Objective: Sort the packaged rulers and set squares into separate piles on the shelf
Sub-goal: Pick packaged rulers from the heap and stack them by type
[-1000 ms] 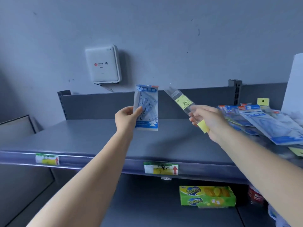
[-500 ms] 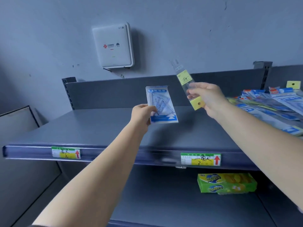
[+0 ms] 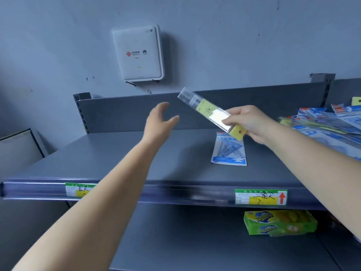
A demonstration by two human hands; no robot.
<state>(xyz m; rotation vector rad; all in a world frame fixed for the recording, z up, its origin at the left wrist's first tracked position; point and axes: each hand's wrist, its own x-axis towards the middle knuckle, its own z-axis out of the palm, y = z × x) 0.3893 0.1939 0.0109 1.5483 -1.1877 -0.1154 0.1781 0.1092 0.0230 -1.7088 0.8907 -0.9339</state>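
Observation:
A set square in a blue-and-white packet (image 3: 229, 151) lies flat on the grey shelf (image 3: 121, 157), right of centre. My right hand (image 3: 248, 123) is shut on a long clear ruler packet with a yellow label (image 3: 207, 112), held tilted above that set square, its top end pointing up and left. My left hand (image 3: 159, 122) hovers over the shelf's middle with fingers spread and nothing in it. A mixed heap of ruler and set-square packets (image 3: 328, 122) lies at the shelf's right end.
Price labels sit on the shelf's front rail at the left (image 3: 78, 189) and right (image 3: 260, 196). A green-yellow box (image 3: 279, 222) rests on the lower shelf. A white router box (image 3: 137, 53) hangs on the wall behind. A framed panel (image 3: 17, 147) leans at far left.
My left hand has let go of the set square packet, which now lies on the shelf, and has lifted away open to the left. The ruler in my right hand has tilted lower.

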